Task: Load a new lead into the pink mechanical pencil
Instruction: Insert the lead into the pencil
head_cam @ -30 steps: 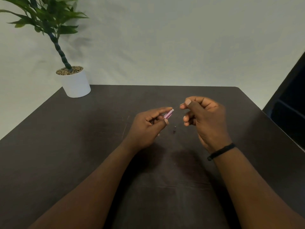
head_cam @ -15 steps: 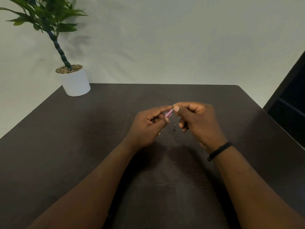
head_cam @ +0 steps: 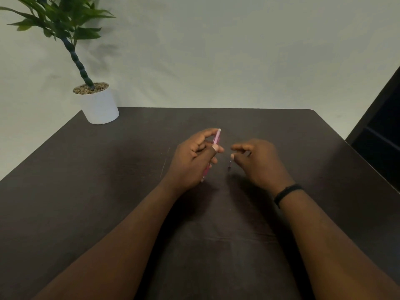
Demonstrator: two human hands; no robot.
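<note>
A white pot (head_cam: 100,107) with a green plant (head_cam: 61,22) stands on the far left corner of the dark bench (head_cam: 86,191), well to the left of the pink mechanical pencil (head_cam: 216,138) and farther from the person. Faint pale scratches (head_cam: 165,163) mark the bench surface between the pot and the pencil, nearer the pencil.

The left hand (head_cam: 193,161) holds the pencil above the middle of the bench. Its grip is closed around the barrel, thumb and forefinger pinching the upper part, and the pencil stands nearly upright, tilted a little, with its pale top end pointing away from the person and its metal tip (head_cam: 202,180) showing below the palm.

Just to the right of the pencil, a small dark piece (head_cam: 229,165) lies on the bench; what it is cannot be told. The right hand (head_cam: 258,163) hovers beside it, right of the pencil and apart from it, its fingers loosely curled with thumb and forefinger parted, holding nothing visible. A black band (head_cam: 286,192) circles the right wrist. The lead itself cannot be made out.
</note>
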